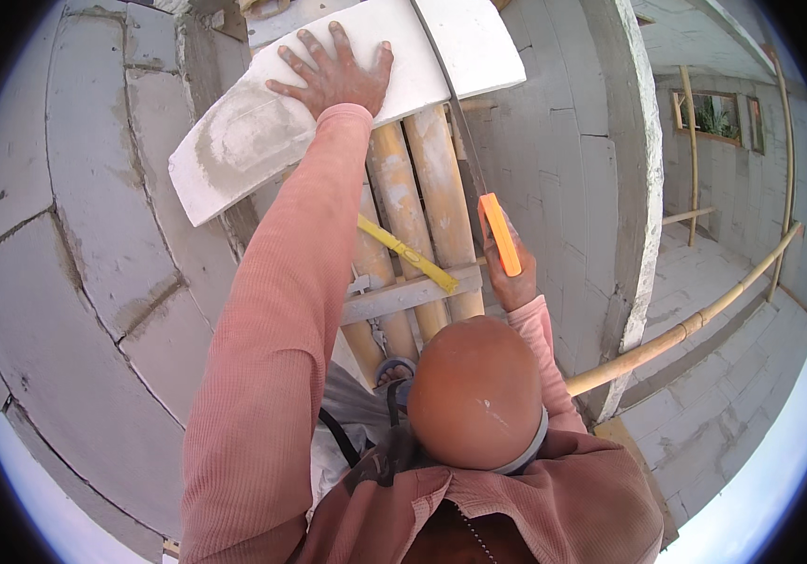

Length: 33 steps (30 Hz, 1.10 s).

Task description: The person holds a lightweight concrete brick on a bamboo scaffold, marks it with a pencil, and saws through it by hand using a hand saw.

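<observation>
A white lightweight building block (pixel 253 141) lies across several bamboo poles, a grey patch on its left part. My left hand (pixel 339 75) presses flat on top of it, fingers spread. My right hand (pixel 513 273) is wrapped round the orange handle of a handsaw (pixel 500 235). The saw's long dark blade (pixel 457 117) runs away from the handle and across the block, with a white section (pixel 474 42) of block on its right. Whether the cut goes right through cannot be seen.
Bamboo poles (pixel 405 188) form the platform, with a wooden crosspiece (pixel 413 293) and a yellow strip (pixel 410 252) on them. Block walls rise at left (pixel 93 169) and right (pixel 554 160). A bamboo rail (pixel 685 329) slants at right. A smooth reddish-brown dome (pixel 478 390) fills the lower centre.
</observation>
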Available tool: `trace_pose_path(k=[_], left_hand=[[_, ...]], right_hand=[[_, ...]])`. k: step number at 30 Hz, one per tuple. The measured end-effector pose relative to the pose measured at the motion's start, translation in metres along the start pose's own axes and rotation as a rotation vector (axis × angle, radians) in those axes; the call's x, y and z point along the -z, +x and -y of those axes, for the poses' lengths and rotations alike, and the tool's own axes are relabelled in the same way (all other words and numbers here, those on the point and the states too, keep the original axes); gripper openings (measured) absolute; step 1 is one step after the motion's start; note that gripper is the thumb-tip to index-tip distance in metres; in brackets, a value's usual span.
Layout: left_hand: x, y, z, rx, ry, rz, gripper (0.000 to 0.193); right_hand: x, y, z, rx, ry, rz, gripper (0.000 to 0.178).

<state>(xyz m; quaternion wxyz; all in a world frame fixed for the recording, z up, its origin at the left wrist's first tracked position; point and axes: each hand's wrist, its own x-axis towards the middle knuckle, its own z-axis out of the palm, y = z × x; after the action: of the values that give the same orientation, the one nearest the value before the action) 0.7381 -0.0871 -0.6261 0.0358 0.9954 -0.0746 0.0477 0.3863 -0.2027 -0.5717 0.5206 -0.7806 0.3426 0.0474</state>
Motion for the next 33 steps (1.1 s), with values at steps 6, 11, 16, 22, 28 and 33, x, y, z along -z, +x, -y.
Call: trace_pose_path(k=[6, 11, 16, 22, 28, 33], left_hand=[[0.011, 0.012, -0.007, -0.003, 0.012, -0.028, 0.087], [0.002, 0.014, -0.001, -0.004, 0.044, -0.047, 0.088], [0.007, 0.022, -0.012, 0.023, 0.077, -0.046, 0.089], [0.001, 0.015, -0.008, -0.008, 0.027, -0.045, 0.090], [0.000, 0.012, -0.006, 0.005, -0.011, -0.052, 0.090], [0.005, 0.015, -0.002, 0.003, 0.008, -0.047, 0.090]], right_hand=[[0.032, -0.055, -0.013, 0.065, -0.035, -0.018, 0.049], [0.002, 0.021, 0.023, 0.065, -0.047, -0.042, 0.047], [0.021, -0.076, -0.030, -0.010, 0.098, -0.046, 0.051], [0.009, 0.019, 0.028, 0.024, -0.005, -0.002, 0.049], [0.009, -0.051, -0.017, 0.094, 0.095, -0.060, 0.051], [0.014, 0.028, 0.024, -0.225, -0.037, 0.121, 0.048]])
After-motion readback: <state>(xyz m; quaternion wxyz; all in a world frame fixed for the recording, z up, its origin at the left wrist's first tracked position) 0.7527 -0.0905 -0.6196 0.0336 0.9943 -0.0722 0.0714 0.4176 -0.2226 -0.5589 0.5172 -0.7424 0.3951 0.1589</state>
